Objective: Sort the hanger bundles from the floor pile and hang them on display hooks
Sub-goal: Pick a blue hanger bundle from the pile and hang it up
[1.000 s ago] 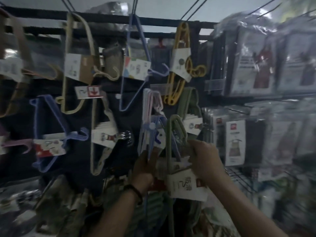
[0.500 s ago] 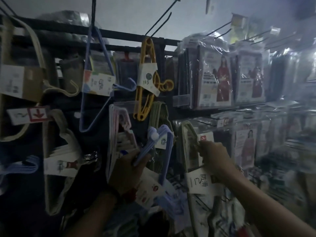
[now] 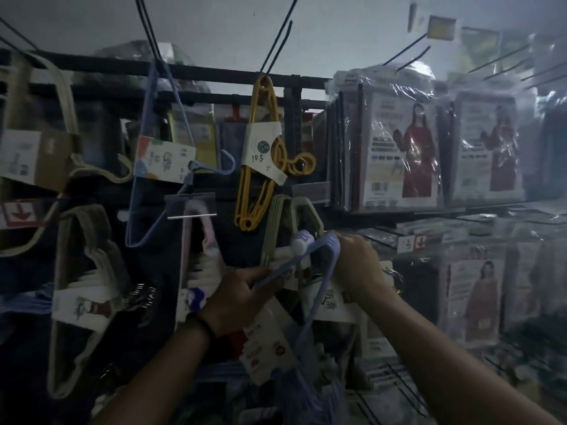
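While both grip the blue hanger bundle, left hand on its arm, right hand at corner.

There is one view, from a wide-angle camera worn on the person's head. It faces forward at a display rack and tilts a little upward, so the pale ceiling takes the top part. The rack is close, within reach of the arms. Both forearms rise from the bottom edge, and the left hand and right hand meet at a lilac hanger bundle slightly below the centre.
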The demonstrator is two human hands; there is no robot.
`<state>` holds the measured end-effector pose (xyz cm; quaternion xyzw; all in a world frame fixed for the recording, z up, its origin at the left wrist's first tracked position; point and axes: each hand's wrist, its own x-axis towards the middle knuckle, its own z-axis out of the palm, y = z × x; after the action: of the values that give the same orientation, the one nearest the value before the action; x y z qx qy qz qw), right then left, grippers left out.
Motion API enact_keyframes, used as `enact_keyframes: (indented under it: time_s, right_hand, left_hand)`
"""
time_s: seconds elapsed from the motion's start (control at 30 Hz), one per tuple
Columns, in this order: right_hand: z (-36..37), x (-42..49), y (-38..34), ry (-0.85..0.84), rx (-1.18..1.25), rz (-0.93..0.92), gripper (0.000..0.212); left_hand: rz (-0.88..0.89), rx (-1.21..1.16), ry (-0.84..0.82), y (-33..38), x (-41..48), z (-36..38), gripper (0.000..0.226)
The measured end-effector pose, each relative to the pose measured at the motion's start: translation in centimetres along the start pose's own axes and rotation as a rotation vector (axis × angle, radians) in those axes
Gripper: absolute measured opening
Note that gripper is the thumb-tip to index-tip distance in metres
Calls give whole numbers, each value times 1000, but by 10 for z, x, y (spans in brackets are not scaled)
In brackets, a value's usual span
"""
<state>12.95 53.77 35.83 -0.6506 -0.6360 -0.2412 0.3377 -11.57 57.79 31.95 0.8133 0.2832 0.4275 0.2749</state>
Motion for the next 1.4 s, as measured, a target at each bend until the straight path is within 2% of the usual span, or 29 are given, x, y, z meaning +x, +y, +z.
enact_keyframes:
  time_s: [0.07, 0.13, 0.3, 0.5, 0.6, 0.73, 0.87, 0.97, 1.07, 1.2, 1.3, 1.4]
  right_hand:
    - [5, 4, 5, 77, 52, -35, 16]
    - [12, 8, 10, 127, 76, -68, 20]
    - [19, 13, 15, 202, 93, -77, 23]
    - [30, 18, 21, 262, 78, -90, 16]
    - [39, 23, 22, 244, 72, -28, 11]
    - [56, 40, 23, 120, 23, -37, 15]
    - [80, 61, 19, 61, 34, -39, 7]
    - [92, 64, 14, -10, -17, -47, 19]
    - [97, 65, 10, -80, -77, -82, 21]
    - [88, 76, 3, -180, -152, -113, 18]
    - [66, 77, -7, -268, -157, -80, 20]
    - [37, 66, -15, -177, -88, -68, 21]
  left_hand:
    - [-6, -32, 23, 8, 5, 5, 18]
    - [-6, -34, 30, 15, 9, 9, 23]
    - [-19, -6, 24, 15, 19, 11, 23]
    - [-12, 73, 18, 4, 29, 13, 24]
    - [-47, 97, -1, 2, 34, 12, 30]
    - [-45, 122, -3, 11, 36, 15, 40]
    - [-94, 104, 129, 13, 25, 13, 35]
    - [-140, 132, 253, 3, 16, 9, 23]
    - [-179, 127, 325, 0, 9, 5, 23]
    - [-187, 108, 353, 2, 3, 4, 22]
    - [-181, 79, 410, 1, -4, 2, 35]
    - [-164, 94, 452, 4, -15, 0, 34]
